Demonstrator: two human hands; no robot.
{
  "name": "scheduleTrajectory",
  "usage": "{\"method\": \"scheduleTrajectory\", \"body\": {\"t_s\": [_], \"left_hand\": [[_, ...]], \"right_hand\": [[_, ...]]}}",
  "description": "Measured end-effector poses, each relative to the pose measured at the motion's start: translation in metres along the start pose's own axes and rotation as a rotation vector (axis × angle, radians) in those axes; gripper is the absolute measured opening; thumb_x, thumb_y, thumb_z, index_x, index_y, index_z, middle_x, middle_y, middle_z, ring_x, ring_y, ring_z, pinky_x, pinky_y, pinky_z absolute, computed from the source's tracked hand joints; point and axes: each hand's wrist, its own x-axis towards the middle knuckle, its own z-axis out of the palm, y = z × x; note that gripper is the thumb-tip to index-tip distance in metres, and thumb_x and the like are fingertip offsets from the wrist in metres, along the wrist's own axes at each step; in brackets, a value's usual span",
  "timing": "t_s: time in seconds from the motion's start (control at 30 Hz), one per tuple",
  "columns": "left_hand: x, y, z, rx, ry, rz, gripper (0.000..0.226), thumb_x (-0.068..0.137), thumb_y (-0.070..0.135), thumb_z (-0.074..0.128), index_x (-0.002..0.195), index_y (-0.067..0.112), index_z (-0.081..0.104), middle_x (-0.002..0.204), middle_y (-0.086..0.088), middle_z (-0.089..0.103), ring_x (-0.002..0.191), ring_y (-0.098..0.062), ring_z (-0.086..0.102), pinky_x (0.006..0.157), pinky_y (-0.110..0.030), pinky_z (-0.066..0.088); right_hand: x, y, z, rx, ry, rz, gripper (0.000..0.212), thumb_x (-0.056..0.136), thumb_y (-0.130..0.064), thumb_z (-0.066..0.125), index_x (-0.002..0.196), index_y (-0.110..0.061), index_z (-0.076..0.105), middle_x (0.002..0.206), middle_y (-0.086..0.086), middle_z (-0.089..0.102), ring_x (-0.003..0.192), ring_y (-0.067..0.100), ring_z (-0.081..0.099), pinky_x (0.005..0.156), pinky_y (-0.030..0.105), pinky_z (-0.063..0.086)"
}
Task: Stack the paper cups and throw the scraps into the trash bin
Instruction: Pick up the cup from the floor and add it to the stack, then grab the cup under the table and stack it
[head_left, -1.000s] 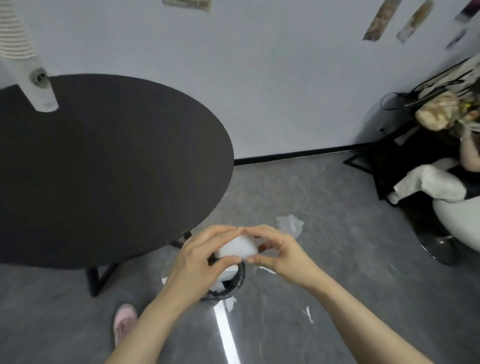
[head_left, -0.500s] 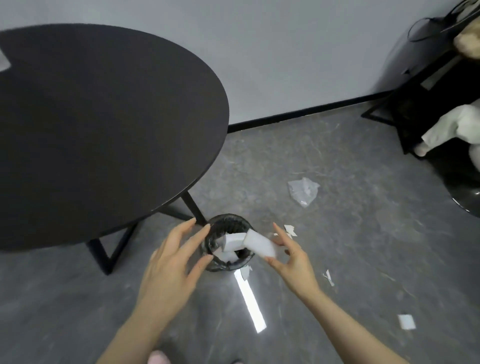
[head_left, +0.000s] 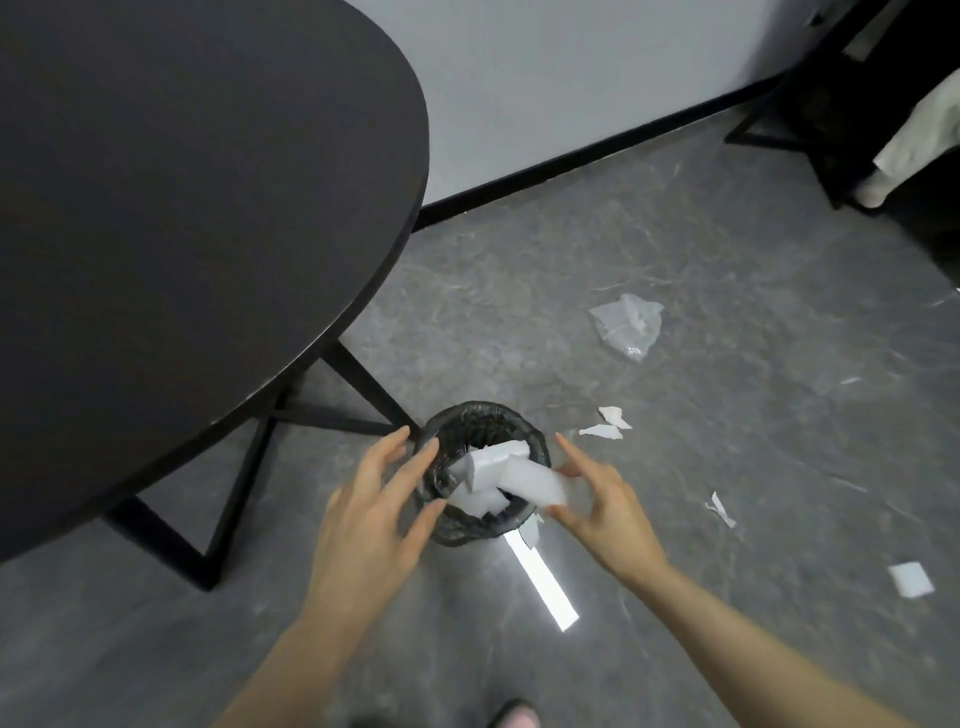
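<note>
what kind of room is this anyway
Probably an office or break corner: a round black table on a grey stone-look floor, a plain wall with black skirting, and a small lined trash bin.

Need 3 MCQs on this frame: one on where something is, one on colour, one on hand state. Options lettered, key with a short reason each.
1. Where does the trash bin stand?
A. on the table
B. on the floor by the table leg
C. against the wall

2. What colour is the table top?
A. white
B. black
C. light wood

3. What is the left hand doing?
A. hanging open beside the bin, holding nothing
B. gripping a paper cup
C. pressing flat on the table

Key:
1 B: the bin sits on the grey floor next to the black table leg.
2 B: the round top is plainly black.
3 A: its fingers are spread and empty at the bin's rim, while the right hand touches a white paper scrap over the bin; whether it grips the scrap is unclear.
</note>
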Motion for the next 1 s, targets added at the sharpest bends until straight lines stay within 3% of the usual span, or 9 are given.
{"method": "scheduleTrajectory", "body": {"t_s": [0.13,0.23,0.37,0.53,0.63,0.7,0.8,0.93,1.0], "left_hand": [[0.01,-0.035,0.034,-0.037,0.089,-0.074,0.057,0.079,0.034,0.071,0.132,0.028,0.052,0.136,0.015,0.039,0.111,0.0,0.048,0.086,-0.045,0.051],[0.021,-0.067,0.065,-0.06,0.118,-0.089,0.059,0.078,0.027,0.075,0.133,0.029,0.052,0.135,0.019,0.038,0.113,0.004,0.046,0.088,-0.049,0.05],[0.039,-0.122,0.104,0.005,0.129,0.055,0.056,0.08,0.038,0.066,0.133,0.025,0.052,0.135,0.01,0.041,0.116,0.001,0.046,0.086,-0.049,0.052],[0.068,-0.203,0.13,0.151,0.117,0.223,0.056,0.081,0.044,0.056,0.132,0.019,0.055,0.134,-0.001,0.047,0.115,-0.008,0.049,0.089,-0.041,0.051],[0.077,-0.247,0.146,0.115,0.166,0.166,0.053,0.079,0.021,0.076,0.129,0.019,0.058,0.132,-0.004,0.049,0.115,-0.008,0.049,0.095,-0.014,0.04],[0.079,-0.274,0.158,0.046,0.194,0.087,0.058,0.074,0.013,0.078,0.127,0.025,0.058,0.13,0.0,0.049,0.112,-0.013,0.054,0.09,-0.002,0.035],[0.075,-0.306,0.172,0.019,0.238,0.037,0.057,0.074,0.016,0.077,0.127,0.028,0.057,0.126,0.016,0.046,0.109,-0.017,0.058,0.095,-0.018,0.041],[0.068,-0.329,0.176,0.001,0.278,0.032,0.055,0.076,0.017,0.076,0.126,0.028,0.058,0.129,0.008,0.047,0.109,-0.016,0.058,0.091,-0.007,0.039],[0.063,-0.333,0.174,-0.002,0.293,0.019,0.053,0.077,0.019,0.076,0.126,0.028,0.058,0.129,0.006,0.047,0.11,-0.015,0.058,0.094,-0.01,0.04]], "right_hand": [[0.022,0.031,0.027,-0.114,0.007,-0.023,0.082,0.081,-0.03,0.072,0.144,-0.044,0.021,0.108,-0.024,0.049,0.108,0.005,0.039,0.089,0.022,0.022],[0.044,0.057,0.07,-0.099,0.0,-0.038,0.086,0.08,-0.03,0.073,0.144,-0.046,0.018,0.11,-0.02,0.051,0.111,0.002,0.037,0.093,0.019,0.017],[0.074,0.092,0.129,-0.127,-0.017,-0.095,0.088,0.08,-0.026,0.073,0.141,-0.047,0.014,0.112,-0.019,0.046,0.118,0.001,0.034,0.098,0.017,0.012],[0.103,0.139,0.184,-0.161,-0.024,-0.2,0.09,0.08,-0.028,0.069,0.138,-0.054,0.006,0.114,-0.022,0.047,0.111,-0.018,0.024,0.102,0.008,-0.005],[0.116,0.164,0.203,-0.158,0.008,-0.27,0.087,0.077,-0.035,0.068,0.137,-0.06,0.01,0.113,-0.025,0.048,0.117,-0.014,0.03,0.104,0.01,-0.003],[0.122,0.177,0.212,-0.158,0.023,-0.299,0.087,0.075,-0.04,0.067,0.138,-0.063,0.01,0.113,-0.027,0.049,0.118,-0.009,0.034,0.105,0.011,-0.001],[0.128,0.192,0.221,-0.19,0.031,-0.359,0.093,0.073,-0.046,0.069,0.14,-0.063,0.007,0.113,-0.028,0.05,0.122,-0.003,0.037,0.109,0.018,0.004],[0.136,0.187,0.226,-0.236,0.038,-0.433,0.099,0.068,-0.054,0.073,0.145,-0.055,0.011,0.126,-0.033,0.044,0.133,-0.008,0.025,0.111,0.02,0.003],[0.14,0.173,0.227,-0.226,0.028,-0.431,0.098,0.069,-0.055,0.073,0.144,-0.057,0.009,0.133,-0.034,0.037,0.134,-0.012,0.018,0.11,0.018,0.001]]}}
